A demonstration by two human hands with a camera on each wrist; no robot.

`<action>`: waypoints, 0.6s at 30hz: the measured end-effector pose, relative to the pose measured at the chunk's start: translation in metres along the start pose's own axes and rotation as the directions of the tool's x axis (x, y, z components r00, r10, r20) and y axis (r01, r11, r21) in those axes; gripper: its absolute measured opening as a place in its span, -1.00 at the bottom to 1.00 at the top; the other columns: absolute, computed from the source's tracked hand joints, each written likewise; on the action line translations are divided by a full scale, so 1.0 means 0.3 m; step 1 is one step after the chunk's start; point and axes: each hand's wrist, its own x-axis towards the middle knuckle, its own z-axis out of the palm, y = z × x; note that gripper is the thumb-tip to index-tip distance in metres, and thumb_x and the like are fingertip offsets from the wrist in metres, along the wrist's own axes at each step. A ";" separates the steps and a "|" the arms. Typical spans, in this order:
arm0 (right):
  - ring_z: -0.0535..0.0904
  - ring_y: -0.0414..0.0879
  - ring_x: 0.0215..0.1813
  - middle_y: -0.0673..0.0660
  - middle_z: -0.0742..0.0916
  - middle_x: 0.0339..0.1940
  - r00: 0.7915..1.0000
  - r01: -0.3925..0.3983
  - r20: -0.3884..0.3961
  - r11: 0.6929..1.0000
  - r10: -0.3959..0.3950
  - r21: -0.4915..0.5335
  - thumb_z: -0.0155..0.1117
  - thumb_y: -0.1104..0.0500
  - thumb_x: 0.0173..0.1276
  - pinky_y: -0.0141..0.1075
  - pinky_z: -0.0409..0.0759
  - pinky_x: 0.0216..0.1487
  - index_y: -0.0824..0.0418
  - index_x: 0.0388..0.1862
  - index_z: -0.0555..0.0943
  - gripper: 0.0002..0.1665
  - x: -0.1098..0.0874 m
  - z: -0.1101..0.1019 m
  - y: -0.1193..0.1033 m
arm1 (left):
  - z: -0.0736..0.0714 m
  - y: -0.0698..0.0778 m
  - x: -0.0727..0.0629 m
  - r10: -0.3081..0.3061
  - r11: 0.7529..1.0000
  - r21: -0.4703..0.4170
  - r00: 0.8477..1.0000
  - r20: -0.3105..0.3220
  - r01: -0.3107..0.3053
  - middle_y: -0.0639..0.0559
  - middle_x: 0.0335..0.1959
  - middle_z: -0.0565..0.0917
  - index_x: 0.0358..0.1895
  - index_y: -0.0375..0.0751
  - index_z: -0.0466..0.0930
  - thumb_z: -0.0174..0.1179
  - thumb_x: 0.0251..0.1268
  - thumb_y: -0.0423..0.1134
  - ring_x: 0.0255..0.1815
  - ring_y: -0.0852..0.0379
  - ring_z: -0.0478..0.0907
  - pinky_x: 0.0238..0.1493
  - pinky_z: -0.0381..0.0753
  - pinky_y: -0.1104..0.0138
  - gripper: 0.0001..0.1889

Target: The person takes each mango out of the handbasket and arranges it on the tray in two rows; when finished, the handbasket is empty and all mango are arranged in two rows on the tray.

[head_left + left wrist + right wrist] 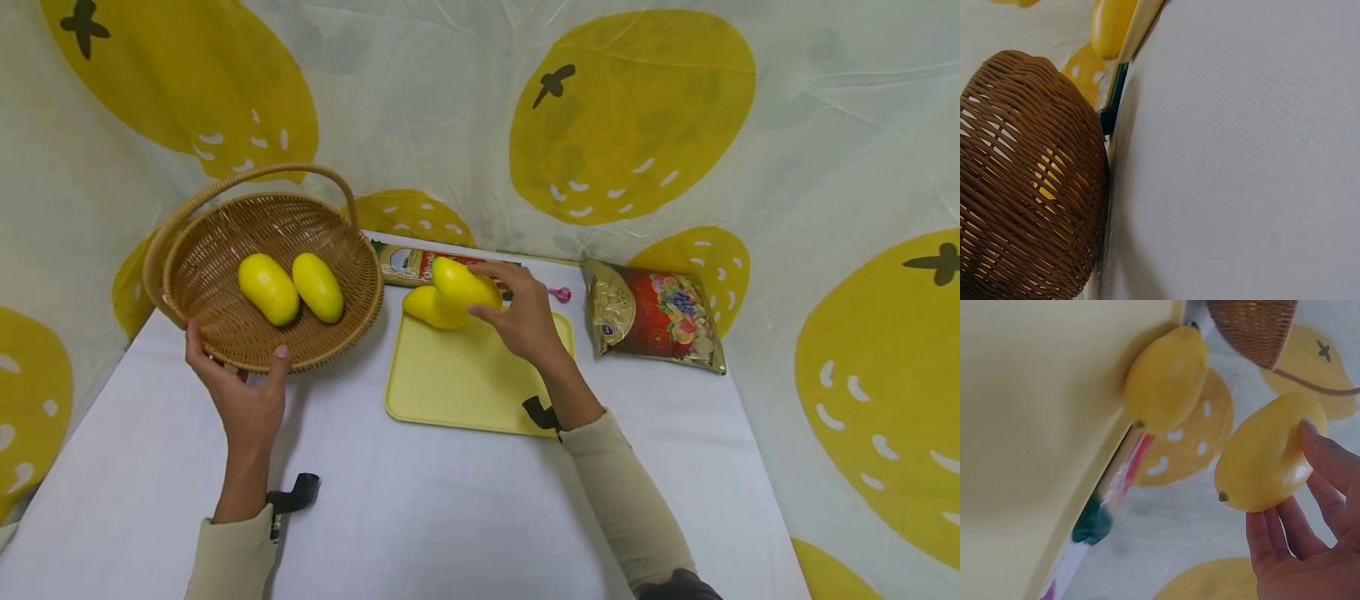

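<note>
My left hand [247, 404] grips the near rim of a brown wicker basket [213, 237], thumb over the rim and fingers outside. Two yellow mangoes, a left mango [267, 289] and a right mango [318, 287], lie inside it. Between thumb and fingers my right hand [525, 317] holds another mango [1266, 456] above the far left part of a pale yellow tray [465, 383]. One more mango [1167, 380] lies on that tray, just behind the held one. The left wrist view shows the basket's woven outside [1029, 181], but the left fingers are out of sight.
Behind the tray lies a long printed packet [405, 262], with a small pink item [560, 293] at its right. A red and gold bag [652, 312] stands right of the tray. White cloth [420, 508] covers the table; a patterned curtain [420, 100] hangs behind.
</note>
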 end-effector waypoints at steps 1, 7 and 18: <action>0.60 0.06 0.32 0.07 0.75 0.32 1.000 -0.006 0.000 1.000 0.006 -0.008 0.64 0.25 0.23 0.03 0.61 0.32 0.03 0.35 0.70 -0.32 -0.006 -0.009 0.013 | 0.000 0.000 0.000 -0.003 1.000 0.002 1.000 -0.001 0.003 0.02 0.73 -0.02 0.73 0.06 -0.17 0.39 0.24 -0.41 0.65 -0.12 0.19 0.51 0.37 0.04 0.12; 0.59 0.13 0.28 0.14 0.75 0.30 0.998 -0.068 0.003 0.996 0.069 -0.061 0.64 0.27 0.22 0.09 0.55 0.33 0.05 0.35 0.70 -0.32 -0.044 -0.058 0.091 | -0.003 0.001 0.000 -0.017 1.000 0.002 1.000 -0.002 0.017 0.03 0.73 -0.03 0.73 0.07 -0.18 0.39 0.25 -0.41 0.66 -0.11 0.18 0.52 0.35 0.05 0.12; 0.61 0.17 0.32 0.18 0.77 0.30 0.989 -0.138 0.030 0.972 0.146 -0.192 0.62 0.28 0.25 0.10 0.50 0.43 0.11 0.32 0.72 -0.38 -0.093 -0.124 0.209 | -0.006 -0.005 0.003 -0.009 1.000 0.011 1.000 -0.001 0.009 0.02 0.73 -0.02 0.73 0.05 -0.18 0.39 0.25 -0.40 0.66 -0.11 0.18 0.52 0.37 0.04 0.11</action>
